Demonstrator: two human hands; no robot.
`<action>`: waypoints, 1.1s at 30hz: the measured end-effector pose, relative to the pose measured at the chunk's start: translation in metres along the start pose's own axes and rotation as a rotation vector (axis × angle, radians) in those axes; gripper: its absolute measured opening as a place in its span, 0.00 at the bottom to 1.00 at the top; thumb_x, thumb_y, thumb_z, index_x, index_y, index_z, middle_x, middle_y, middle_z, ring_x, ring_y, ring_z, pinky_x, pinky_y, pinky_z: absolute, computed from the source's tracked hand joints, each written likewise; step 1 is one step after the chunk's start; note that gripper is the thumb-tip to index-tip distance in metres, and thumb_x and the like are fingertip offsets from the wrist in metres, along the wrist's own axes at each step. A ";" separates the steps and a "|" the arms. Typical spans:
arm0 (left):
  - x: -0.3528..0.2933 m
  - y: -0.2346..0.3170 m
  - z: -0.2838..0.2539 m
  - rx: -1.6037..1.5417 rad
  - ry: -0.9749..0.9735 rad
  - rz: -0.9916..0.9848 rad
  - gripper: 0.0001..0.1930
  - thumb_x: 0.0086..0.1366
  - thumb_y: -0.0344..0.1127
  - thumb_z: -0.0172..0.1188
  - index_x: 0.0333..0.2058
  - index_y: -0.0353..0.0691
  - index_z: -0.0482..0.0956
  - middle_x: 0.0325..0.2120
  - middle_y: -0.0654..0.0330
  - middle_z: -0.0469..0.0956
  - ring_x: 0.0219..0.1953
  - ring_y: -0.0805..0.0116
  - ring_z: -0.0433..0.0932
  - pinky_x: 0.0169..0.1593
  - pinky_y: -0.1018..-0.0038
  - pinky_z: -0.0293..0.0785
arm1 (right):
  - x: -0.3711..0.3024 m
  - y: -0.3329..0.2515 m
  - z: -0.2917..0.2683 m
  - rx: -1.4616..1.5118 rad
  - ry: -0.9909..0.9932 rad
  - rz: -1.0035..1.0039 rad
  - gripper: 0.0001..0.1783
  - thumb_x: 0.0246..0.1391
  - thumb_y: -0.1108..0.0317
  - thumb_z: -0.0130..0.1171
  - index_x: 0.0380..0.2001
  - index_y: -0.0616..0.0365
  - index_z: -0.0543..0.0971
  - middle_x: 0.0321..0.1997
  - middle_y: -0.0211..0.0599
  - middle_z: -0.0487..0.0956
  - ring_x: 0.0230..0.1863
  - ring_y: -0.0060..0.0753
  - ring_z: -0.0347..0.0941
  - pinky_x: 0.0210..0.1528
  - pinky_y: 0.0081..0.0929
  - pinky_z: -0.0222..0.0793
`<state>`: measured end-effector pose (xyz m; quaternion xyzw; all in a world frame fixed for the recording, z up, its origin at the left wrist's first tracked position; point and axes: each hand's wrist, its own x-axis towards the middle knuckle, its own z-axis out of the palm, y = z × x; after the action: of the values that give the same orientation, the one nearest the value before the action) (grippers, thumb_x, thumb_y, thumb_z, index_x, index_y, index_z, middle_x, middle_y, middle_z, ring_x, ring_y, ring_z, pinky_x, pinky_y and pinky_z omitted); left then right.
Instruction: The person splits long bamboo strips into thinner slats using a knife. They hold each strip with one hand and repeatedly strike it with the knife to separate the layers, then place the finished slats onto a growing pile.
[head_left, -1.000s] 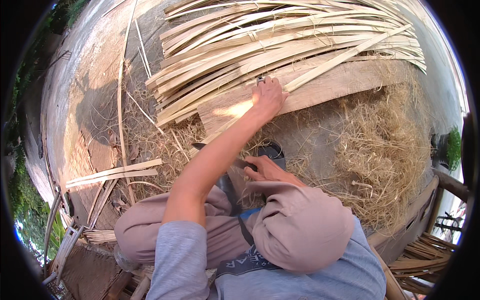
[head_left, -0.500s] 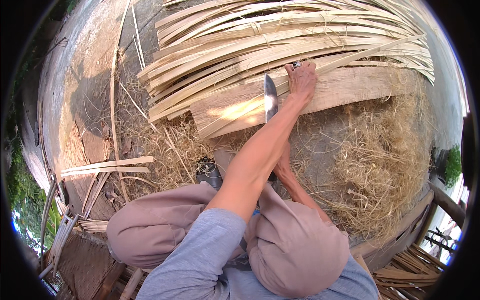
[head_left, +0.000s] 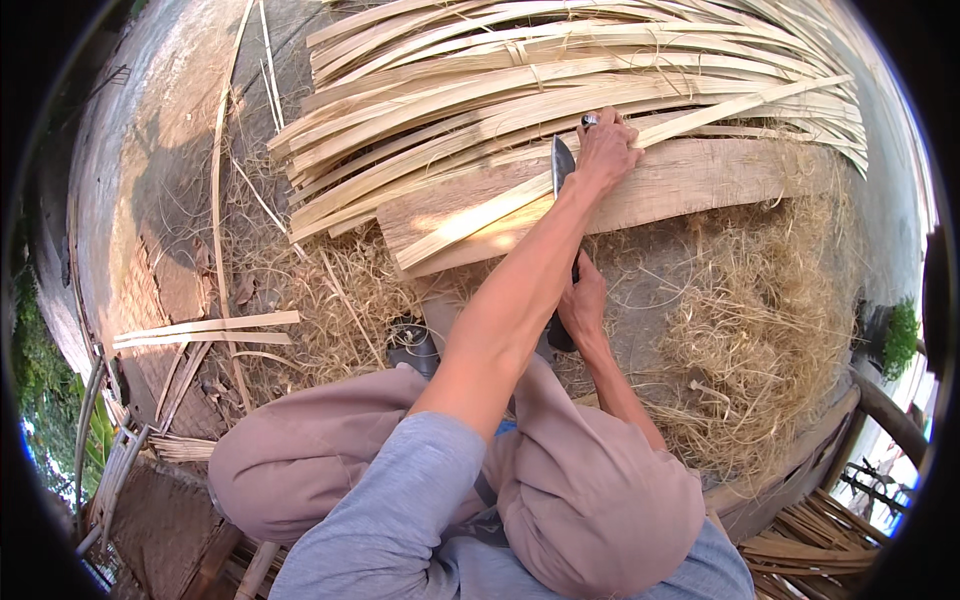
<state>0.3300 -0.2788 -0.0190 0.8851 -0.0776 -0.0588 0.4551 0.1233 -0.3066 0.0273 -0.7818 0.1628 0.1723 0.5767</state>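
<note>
A long pale strip (head_left: 740,112), which looks like split bamboo, lies slantwise over a broad wooden board (head_left: 700,190). My left hand (head_left: 607,148) is closed around its middle, with something shiny at one finger. My left forearm crosses in front of me. Beyond that arm, my right hand (head_left: 584,303) grips the dark handle of a knife. The knife's blade (head_left: 563,165) points away from me over the strip, just left of my left hand. Part of the knife is hidden behind my left forearm.
Many similar strips (head_left: 440,110) lie stacked beyond the board. Curly shavings (head_left: 750,340) heap up on the right, with more shavings (head_left: 330,300) on the left. Two short strips (head_left: 205,328) rest at the left. A wooden pole (head_left: 890,415) stands at the right edge.
The knife has shifted right and slightly away from me. My right hand has come out from behind my left forearm. My left hand has moved slightly farther away.
</note>
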 end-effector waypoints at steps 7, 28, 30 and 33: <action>0.004 -0.006 0.010 0.064 -0.025 0.022 0.13 0.68 0.48 0.66 0.42 0.48 0.87 0.41 0.61 0.75 0.49 0.62 0.73 0.59 0.47 0.58 | -0.048 0.021 0.038 0.046 -0.348 -0.191 0.15 0.62 0.70 0.60 0.48 0.69 0.79 0.42 0.51 0.86 0.43 0.36 0.83 0.44 0.36 0.78; 0.006 0.011 -0.015 0.068 -0.040 -0.106 0.15 0.66 0.42 0.64 0.48 0.42 0.82 0.46 0.54 0.83 0.51 0.49 0.81 0.53 0.53 0.74 | 0.016 -0.005 0.007 -0.084 0.052 -0.181 0.13 0.64 0.68 0.60 0.44 0.70 0.79 0.28 0.51 0.84 0.29 0.36 0.83 0.34 0.36 0.77; 0.005 0.013 -0.016 0.036 -0.093 -0.154 0.14 0.66 0.42 0.65 0.47 0.43 0.82 0.45 0.54 0.83 0.50 0.49 0.81 0.52 0.52 0.74 | 0.015 0.012 0.021 -0.035 0.043 -0.258 0.16 0.60 0.68 0.64 0.46 0.69 0.79 0.35 0.52 0.85 0.37 0.43 0.84 0.43 0.39 0.77; 0.002 0.012 -0.012 0.059 0.114 -0.075 0.06 0.64 0.37 0.65 0.35 0.42 0.84 0.32 0.50 0.83 0.37 0.49 0.83 0.42 0.56 0.78 | -0.017 0.018 0.039 0.016 -0.107 -0.403 0.17 0.59 0.67 0.65 0.47 0.69 0.79 0.38 0.52 0.85 0.41 0.47 0.83 0.46 0.41 0.77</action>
<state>0.3328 -0.2766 -0.0025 0.9024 -0.0199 -0.0232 0.4298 0.0967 -0.2737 0.0097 -0.7836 -0.0263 0.0935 0.6136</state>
